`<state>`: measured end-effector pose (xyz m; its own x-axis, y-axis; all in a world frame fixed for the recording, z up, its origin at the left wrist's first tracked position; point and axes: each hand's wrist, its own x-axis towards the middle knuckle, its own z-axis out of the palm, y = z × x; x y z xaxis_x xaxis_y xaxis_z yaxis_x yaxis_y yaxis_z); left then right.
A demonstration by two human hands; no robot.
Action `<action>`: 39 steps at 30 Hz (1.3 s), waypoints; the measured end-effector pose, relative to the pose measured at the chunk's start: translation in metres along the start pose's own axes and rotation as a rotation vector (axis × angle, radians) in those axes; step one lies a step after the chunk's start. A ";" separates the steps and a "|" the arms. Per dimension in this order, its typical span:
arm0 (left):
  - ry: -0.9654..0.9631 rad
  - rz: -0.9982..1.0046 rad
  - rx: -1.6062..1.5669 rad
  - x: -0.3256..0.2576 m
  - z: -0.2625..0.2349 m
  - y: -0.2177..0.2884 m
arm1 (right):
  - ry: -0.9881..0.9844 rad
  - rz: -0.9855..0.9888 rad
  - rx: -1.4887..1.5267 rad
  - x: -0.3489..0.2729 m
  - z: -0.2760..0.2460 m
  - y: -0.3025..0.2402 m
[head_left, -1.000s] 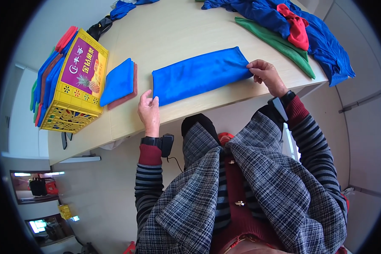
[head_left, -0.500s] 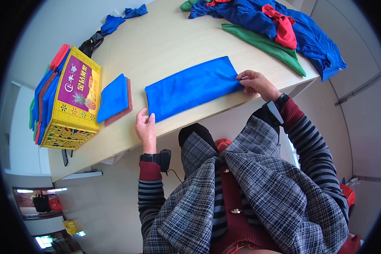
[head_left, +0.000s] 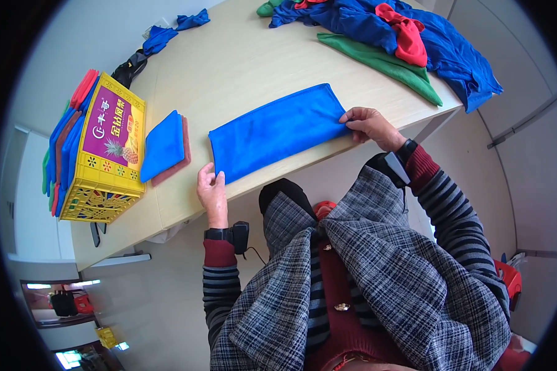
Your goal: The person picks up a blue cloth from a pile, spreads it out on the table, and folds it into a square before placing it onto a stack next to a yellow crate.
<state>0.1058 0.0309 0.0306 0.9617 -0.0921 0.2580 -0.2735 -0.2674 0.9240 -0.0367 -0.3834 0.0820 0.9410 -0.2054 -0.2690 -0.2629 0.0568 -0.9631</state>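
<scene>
A blue cloth (head_left: 275, 133), folded into a long flat rectangle, lies slantwise along the table's near edge. At its right end, my right hand (head_left: 372, 127) pinches the edge between thumb and fingers. My left hand (head_left: 212, 193) rests by the near left corner, thumb touching or almost touching the cloth, with a gap between thumb and forefinger. To the left lies a small folded blue cloth (head_left: 163, 147) on top of a folded brown one (head_left: 178, 164), whose edges stick out underneath.
A yellow plastic crate (head_left: 108, 193) stands at the table's left, with folded red, blue, brown and green cloths (head_left: 68, 145) beyond its panel. Loose blue cloths (head_left: 449, 59), a red cloth (head_left: 408, 40) and a green cloth (head_left: 384, 65) heap at the far right. Black straps (head_left: 129, 69) lie far left.
The right hand's grip on the cloth's right end looks a little closer. The view has shifted slightly; the cloth stays flat where it was.
</scene>
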 end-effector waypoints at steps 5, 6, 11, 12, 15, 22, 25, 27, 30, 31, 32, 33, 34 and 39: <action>-0.029 -0.030 0.128 0.001 -0.009 -0.002 | -0.002 0.021 -0.078 -0.009 -0.003 -0.007; -0.026 -0.031 0.128 0.001 -0.009 -0.001 | 0.019 0.012 -0.100 -0.011 -0.003 -0.009; 0.087 0.244 0.562 0.004 -0.006 0.019 | 0.177 -0.207 -0.473 -0.012 0.006 -0.018; 0.078 0.358 0.641 0.006 -0.004 0.027 | 0.289 -0.361 -0.681 -0.010 0.011 -0.016; -0.048 0.538 0.682 0.017 0.010 0.052 | 0.507 -0.678 -1.092 -0.006 0.030 -0.014; -0.420 0.804 0.638 0.051 0.074 0.055 | 0.168 -0.719 -1.075 0.025 0.150 -0.011; -0.477 0.792 0.663 0.051 0.083 0.051 | 0.120 -0.626 -1.170 0.028 0.181 -0.008; -0.495 0.660 0.666 0.046 0.074 0.042 | 0.080 -0.581 -1.199 0.019 0.176 -0.015; -0.478 0.633 0.753 0.035 0.057 0.030 | -0.010 -0.495 -1.265 0.004 0.158 -0.012; -0.461 0.621 0.797 0.031 0.053 0.028 | 0.002 -0.580 -1.294 -0.001 0.151 -0.006; -0.469 0.620 0.792 0.026 0.050 0.026 | 0.012 -0.667 -1.323 -0.006 0.144 0.001; -0.474 0.570 0.844 0.020 0.046 0.024 | 0.022 -0.756 -1.351 -0.010 0.137 0.007; -0.473 0.518 0.899 0.015 0.042 0.024 | 0.020 -0.755 -1.351 -0.013 0.129 0.013; -0.453 0.397 0.949 0.006 0.035 0.023 | 0.135 -0.791 -1.370 -0.025 0.089 0.033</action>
<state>0.1045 -0.0095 0.0438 0.7621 -0.6216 0.1811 -0.6465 -0.7460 0.1599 -0.0503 -0.2896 0.0568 0.9223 0.1593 0.3522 0.2077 -0.9727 -0.1040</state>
